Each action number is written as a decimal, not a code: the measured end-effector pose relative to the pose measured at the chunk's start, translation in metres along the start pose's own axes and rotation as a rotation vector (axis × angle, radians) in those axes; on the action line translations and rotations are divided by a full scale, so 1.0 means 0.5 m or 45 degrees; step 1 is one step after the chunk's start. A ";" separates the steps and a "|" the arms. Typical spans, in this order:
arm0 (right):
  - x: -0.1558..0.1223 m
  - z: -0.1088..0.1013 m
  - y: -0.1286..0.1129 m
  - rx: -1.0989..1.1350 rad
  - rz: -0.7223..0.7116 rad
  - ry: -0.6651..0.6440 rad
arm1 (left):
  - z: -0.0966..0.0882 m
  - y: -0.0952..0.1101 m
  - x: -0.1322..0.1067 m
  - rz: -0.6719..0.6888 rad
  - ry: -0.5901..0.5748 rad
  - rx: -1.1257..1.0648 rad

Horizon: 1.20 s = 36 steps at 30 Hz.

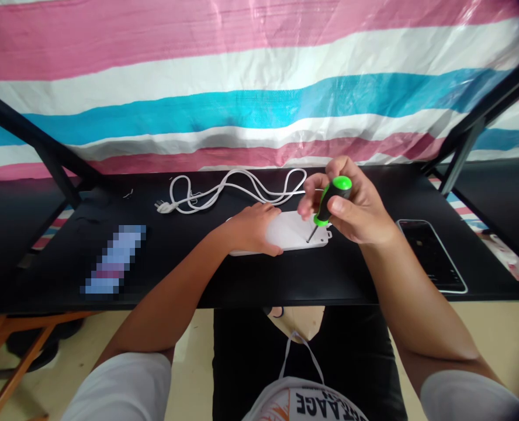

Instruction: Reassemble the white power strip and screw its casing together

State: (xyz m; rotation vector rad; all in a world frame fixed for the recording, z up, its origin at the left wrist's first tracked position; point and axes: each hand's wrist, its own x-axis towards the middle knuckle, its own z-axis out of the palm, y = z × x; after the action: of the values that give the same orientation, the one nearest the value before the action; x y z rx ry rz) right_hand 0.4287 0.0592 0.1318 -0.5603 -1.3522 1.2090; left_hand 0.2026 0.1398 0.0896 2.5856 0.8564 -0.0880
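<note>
A white power strip [293, 229] lies face down across the black table, its flat back showing. Over its left part my left hand [255, 228] is wrapped, pressing it against the tabletop and hiding that end. In my right hand [356, 204] is a short screwdriver [329, 199] with a green and black handle, pinched between thumb and fingers. Its thin shaft slants down to a small hole near the strip's right end. Behind the strip, the white cord [224, 187] lies in loose loops and ends in a plug [165, 206] on the left.
A phone [432, 254] rests on the table at the right, beside my forearm. At the left lies a blurred-out flat item [114, 260]. Black frame bars [58, 169] rise at both sides, and a striped plastic sheet [242, 111] hangs behind the table [312, 286].
</note>
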 end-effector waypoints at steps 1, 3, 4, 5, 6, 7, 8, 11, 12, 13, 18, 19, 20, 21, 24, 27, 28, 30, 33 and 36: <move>0.000 -0.001 0.000 0.018 0.003 -0.014 | 0.000 0.000 0.000 -0.004 0.000 -0.001; 0.002 -0.004 -0.004 0.049 0.042 -0.026 | 0.001 -0.001 0.001 -0.005 0.006 -0.004; 0.004 -0.006 -0.006 0.058 0.070 -0.022 | 0.002 -0.002 0.002 -0.003 0.010 -0.007; 0.005 -0.006 -0.008 0.061 0.097 -0.014 | 0.003 -0.004 0.002 0.000 0.013 -0.009; 0.006 -0.006 -0.009 0.055 0.119 -0.006 | 0.004 -0.005 0.003 0.004 0.012 -0.010; 0.007 -0.006 -0.009 0.044 0.129 0.001 | 0.005 -0.007 0.004 0.008 0.011 -0.010; 0.006 -0.005 -0.007 0.033 0.124 0.006 | 0.007 -0.008 0.004 0.012 0.009 -0.008; 0.003 -0.004 0.002 0.019 0.053 0.001 | 0.008 -0.011 0.003 0.029 0.017 -0.005; 0.002 -0.004 0.005 0.028 0.031 -0.008 | 0.008 -0.010 0.003 0.028 0.018 -0.005; 0.001 -0.005 0.006 0.041 0.021 -0.019 | 0.007 -0.010 0.003 0.025 0.018 -0.004; 0.004 -0.011 -0.005 0.095 0.100 -0.052 | 0.003 -0.004 0.002 0.004 0.009 -0.006; 0.004 -0.011 -0.007 0.089 0.122 -0.058 | 0.003 -0.004 0.002 0.004 0.008 -0.007; 0.004 -0.011 -0.007 0.076 0.135 -0.067 | 0.003 -0.004 0.002 0.003 0.006 -0.007; 0.003 -0.011 -0.007 0.061 0.132 -0.079 | 0.004 -0.004 0.003 0.004 0.005 -0.005; -0.002 -0.010 0.001 0.040 0.057 -0.130 | 0.006 -0.007 0.002 0.019 0.017 0.001; -0.001 -0.013 0.005 0.084 0.016 -0.177 | 0.007 -0.008 0.002 0.023 0.021 -0.001; 0.001 -0.014 0.004 0.105 0.019 -0.181 | 0.007 -0.009 0.002 0.018 0.016 -0.003; 0.004 -0.016 0.000 0.135 0.044 -0.175 | 0.006 -0.008 0.003 0.009 0.006 -0.004; 0.005 -0.014 -0.008 0.108 0.092 -0.135 | 0.004 -0.006 0.003 0.002 0.008 -0.011; 0.000 -0.012 -0.006 0.077 0.055 -0.102 | 0.002 -0.003 0.002 -0.002 0.006 -0.001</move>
State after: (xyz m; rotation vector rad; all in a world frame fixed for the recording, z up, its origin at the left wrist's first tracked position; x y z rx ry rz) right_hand 0.4351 0.0598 0.1333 -0.5053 -1.3717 1.3148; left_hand 0.2027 0.1408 0.0879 2.5851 0.8596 -0.0823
